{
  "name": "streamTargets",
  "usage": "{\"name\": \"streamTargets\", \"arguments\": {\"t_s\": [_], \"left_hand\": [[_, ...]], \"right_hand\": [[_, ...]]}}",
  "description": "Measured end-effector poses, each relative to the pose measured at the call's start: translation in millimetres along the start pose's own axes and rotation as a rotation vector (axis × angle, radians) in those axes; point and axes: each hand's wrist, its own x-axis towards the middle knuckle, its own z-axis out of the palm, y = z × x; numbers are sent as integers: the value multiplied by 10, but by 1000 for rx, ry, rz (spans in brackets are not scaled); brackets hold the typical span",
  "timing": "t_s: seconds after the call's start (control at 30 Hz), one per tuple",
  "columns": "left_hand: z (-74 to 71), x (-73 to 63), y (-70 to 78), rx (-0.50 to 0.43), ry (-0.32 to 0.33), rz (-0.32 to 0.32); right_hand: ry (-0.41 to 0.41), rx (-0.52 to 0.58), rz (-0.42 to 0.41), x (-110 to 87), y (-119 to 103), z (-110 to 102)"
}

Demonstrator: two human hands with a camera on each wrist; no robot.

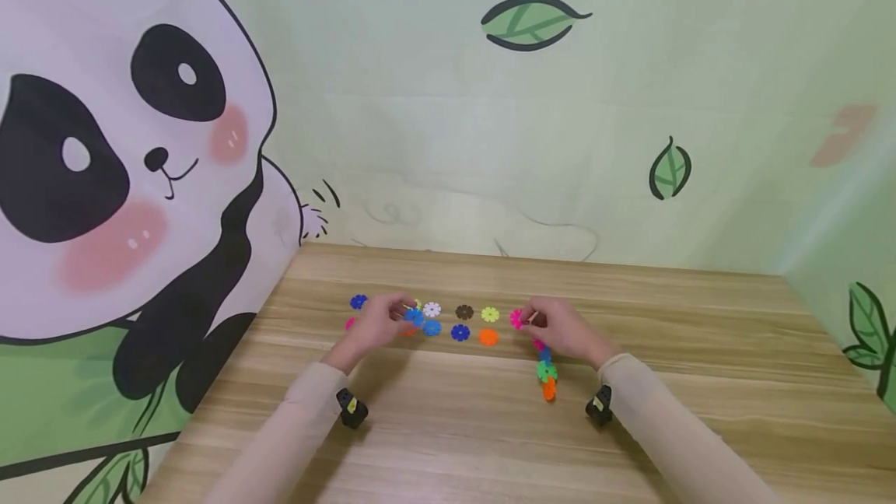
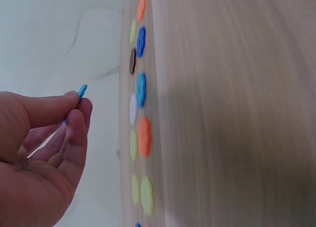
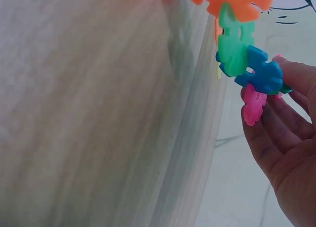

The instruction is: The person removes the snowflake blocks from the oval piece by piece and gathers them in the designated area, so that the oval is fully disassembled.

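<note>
Between thumb and fingers, my left hand (image 1: 381,323) pinches a light blue notched plastic disc (image 1: 414,317), seen edge-on in the left wrist view. It is raised above the left part of two rows of similar discs. My right hand (image 1: 563,327) grips the upper end of a chain of interlocked discs, near the rows' right end. A pink disc (image 1: 516,319) shows at its fingertips. Below hang another pink disc (image 3: 254,106), a blue disc (image 3: 261,74), a green disc (image 3: 235,44) and an orange disc (image 3: 237,2). The fingers partly hide the chain's top.
On the wooden table (image 1: 448,426) lie loose discs, among them a white one (image 1: 432,309), a brown one (image 1: 464,312), a yellow one (image 1: 490,314), a dark blue one (image 1: 460,332) and an orange one (image 1: 488,337). A printed cloth wall (image 1: 420,115) stands behind the table.
</note>
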Motion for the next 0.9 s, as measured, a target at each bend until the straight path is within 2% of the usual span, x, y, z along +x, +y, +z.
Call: {"name": "streamTargets", "arguments": {"t_s": [0.13, 0.23, 0.37, 0.47, 0.6, 0.8, 0.9], "left_hand": [[-127, -70, -75, 69, -22, -41], [-185, -122, -99, 94, -67, -68], [-205, -174, -145, 105, -117, -95], [-195, -186, -210, 116, -111, -116], [-199, -187, -281, 149, -99, -112], [-258, -222, -337, 177, -107, -59], [-289, -242, -351, 199, -115, -54]], "right_hand": [[2, -2, -3, -1, 9, -2], [8, -12, -1, -3, 12, -12], [9, -29, 2, -8, 3, -23], [5, -25, 0, -12, -3, -25], [4, -13, -3, -19, 1, -28], [6, -17, -10, -18, 7, -21], [12, -28, -6, -15, 17, -12]]}}
